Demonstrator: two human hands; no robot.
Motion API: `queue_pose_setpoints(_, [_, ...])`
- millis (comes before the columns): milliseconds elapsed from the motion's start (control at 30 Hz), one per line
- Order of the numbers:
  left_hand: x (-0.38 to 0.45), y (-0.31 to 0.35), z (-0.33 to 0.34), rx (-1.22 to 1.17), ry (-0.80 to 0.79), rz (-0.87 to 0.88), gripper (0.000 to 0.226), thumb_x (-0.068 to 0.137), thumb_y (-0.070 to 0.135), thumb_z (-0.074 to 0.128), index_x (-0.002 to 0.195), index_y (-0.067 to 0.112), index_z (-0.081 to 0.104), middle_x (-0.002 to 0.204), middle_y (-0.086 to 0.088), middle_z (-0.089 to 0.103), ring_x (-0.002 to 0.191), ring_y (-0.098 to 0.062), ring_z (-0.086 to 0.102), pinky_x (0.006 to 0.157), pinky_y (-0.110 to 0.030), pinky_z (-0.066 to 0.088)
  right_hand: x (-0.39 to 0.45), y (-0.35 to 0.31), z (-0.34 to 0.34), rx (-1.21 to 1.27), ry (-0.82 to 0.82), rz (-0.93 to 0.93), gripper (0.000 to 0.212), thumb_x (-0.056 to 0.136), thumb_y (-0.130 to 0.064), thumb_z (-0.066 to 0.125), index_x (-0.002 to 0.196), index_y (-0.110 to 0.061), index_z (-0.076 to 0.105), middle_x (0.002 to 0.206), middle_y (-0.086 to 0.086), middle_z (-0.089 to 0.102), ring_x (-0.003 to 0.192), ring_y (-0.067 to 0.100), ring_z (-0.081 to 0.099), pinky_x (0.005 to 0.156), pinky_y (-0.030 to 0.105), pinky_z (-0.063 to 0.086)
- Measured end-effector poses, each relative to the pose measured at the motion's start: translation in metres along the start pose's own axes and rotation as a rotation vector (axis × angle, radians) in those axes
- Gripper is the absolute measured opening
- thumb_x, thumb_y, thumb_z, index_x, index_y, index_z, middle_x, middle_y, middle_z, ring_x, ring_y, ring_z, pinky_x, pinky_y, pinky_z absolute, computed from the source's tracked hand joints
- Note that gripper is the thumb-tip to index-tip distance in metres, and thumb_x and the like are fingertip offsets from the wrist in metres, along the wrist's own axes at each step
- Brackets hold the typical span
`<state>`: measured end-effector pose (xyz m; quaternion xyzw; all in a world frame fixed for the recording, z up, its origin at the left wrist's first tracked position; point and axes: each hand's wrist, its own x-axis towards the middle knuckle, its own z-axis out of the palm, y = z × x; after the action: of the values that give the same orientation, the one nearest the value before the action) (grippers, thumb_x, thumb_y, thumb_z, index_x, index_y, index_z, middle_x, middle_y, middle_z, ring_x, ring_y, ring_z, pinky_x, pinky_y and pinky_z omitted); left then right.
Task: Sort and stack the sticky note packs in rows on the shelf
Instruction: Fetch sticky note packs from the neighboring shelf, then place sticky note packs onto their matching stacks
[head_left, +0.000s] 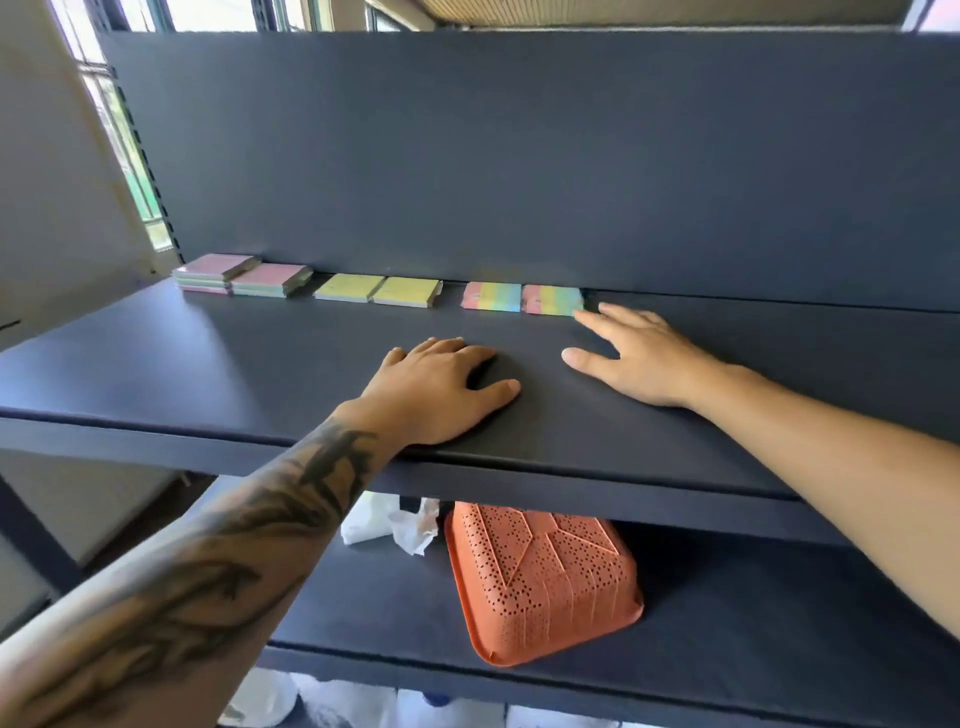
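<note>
Where the dark grey shelf (208, 364) meets its back panel (467, 156), the sticky note packs lie in one row along the rear edge. On the lower shelf (727, 649) an orange perforated basket (540, 577) lies upside down, with crumpled white paper (395, 522) just beside it on the left. Both hands lie on the upper shelf and hold nothing: the left hand (441, 389) rests palm down near the front edge, fingers loosely bent, thumb out to the right; the right hand (639, 353) lies flat with fingers spread and straight, its fingertips touching or almost touching the rightmost pack. At the far left of the row sit two short stacks of pink-topped packs (244, 275), touching each other. Next come two yellow packs (379, 291) side by side, then two rainbow-striped packs (522, 299) side by side, near the right hand.
</note>
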<state>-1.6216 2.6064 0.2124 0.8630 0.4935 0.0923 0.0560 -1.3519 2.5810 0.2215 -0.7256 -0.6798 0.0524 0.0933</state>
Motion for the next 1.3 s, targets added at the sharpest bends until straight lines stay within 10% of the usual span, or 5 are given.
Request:
queue_pose_setpoints(300, [-0.061,0.073,0.015,0.088,-0.050,0.053,0.114,0.065,0.104,0.006,0.159,0.041,0.021,0.163,0.005,0.028,0.149,-0.029,0.022,0.119,-0.061,0.016,-0.145,0.011,-0.004,-0.104,-0.125,0.031,0.071,0.093,-0.082,0.014,0.158,-0.055,0.004,0.171,-0.015,-0.003,0.159,0.015,-0.005,0.128,0.050,-0.001])
queue_pose_setpoints(467, [-0.097,0.153,0.034,0.186,-0.017,0.152,0.112,0.069,0.097,0.028,0.161,0.035,0.013,0.166,0.001,0.021,0.152,-0.030,0.016,0.119,-0.062,0.016,-0.225,0.050,-0.002,-0.163,-0.033,-0.051,0.058,0.107,-0.061,0.018,0.161,-0.048,0.001,0.172,-0.014,-0.002,0.159,0.015,-0.003,0.128,0.048,0.001])
queue_pose_setpoints(867, [-0.166,0.471,0.103,0.088,-0.088,0.433,0.087,0.090,0.072,0.055,0.161,0.044,0.012,0.173,0.003,-0.003,0.159,-0.025,-0.005,0.127,-0.055,0.006,-0.484,0.323,-0.045,-0.015,-0.053,0.230,0.059,0.108,-0.057,0.028,0.162,-0.036,0.021,0.171,-0.004,0.015,0.157,0.023,0.012,0.124,0.050,0.021])
queue_pose_setpoints(1300, [-0.115,0.732,0.120,-0.001,-0.103,0.602,0.071,0.092,0.068,0.057,0.154,0.039,0.039,0.161,0.004,0.036,0.147,-0.023,0.035,0.117,-0.042,0.031,-0.594,0.512,-0.097,0.095,0.071,0.393,0.050,0.109,-0.046,0.039,0.155,-0.026,0.041,0.160,0.001,0.039,0.141,0.024,0.043,0.112,0.043,0.040])
